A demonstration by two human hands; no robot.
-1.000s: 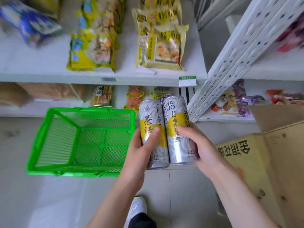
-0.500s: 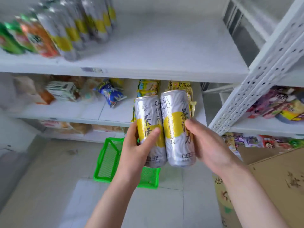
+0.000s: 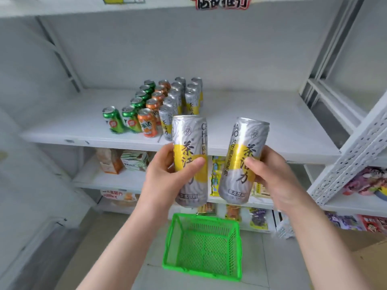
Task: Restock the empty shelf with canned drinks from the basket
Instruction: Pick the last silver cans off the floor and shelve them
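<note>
My left hand [image 3: 167,176] grips a tall silver-and-yellow can [image 3: 189,143], held upright in front of the white shelf [image 3: 261,126]. My right hand [image 3: 272,176] holds a second can of the same kind [image 3: 244,155], tilted a little to the right. A small gap separates the two cans. On the shelf behind them stand rows of green cans [image 3: 129,118], orange cans [image 3: 147,122] and silver-and-yellow cans [image 3: 193,95]. The shelf's right half is bare. Below my hands, on the floor, sits the green basket [image 3: 173,241], with nothing visible in it.
Lower shelves hold snack packets [image 3: 134,162]. A white perforated upright [image 3: 351,155] slants across the right side, with more snack shelves behind it. A cardboard box [image 3: 368,260] lies at the lower right. Grey tiled floor surrounds the basket.
The view has swung up from the lower shelves to the drinks shelf. Both hands have risen with the cans, and the two cans have moved apart.
</note>
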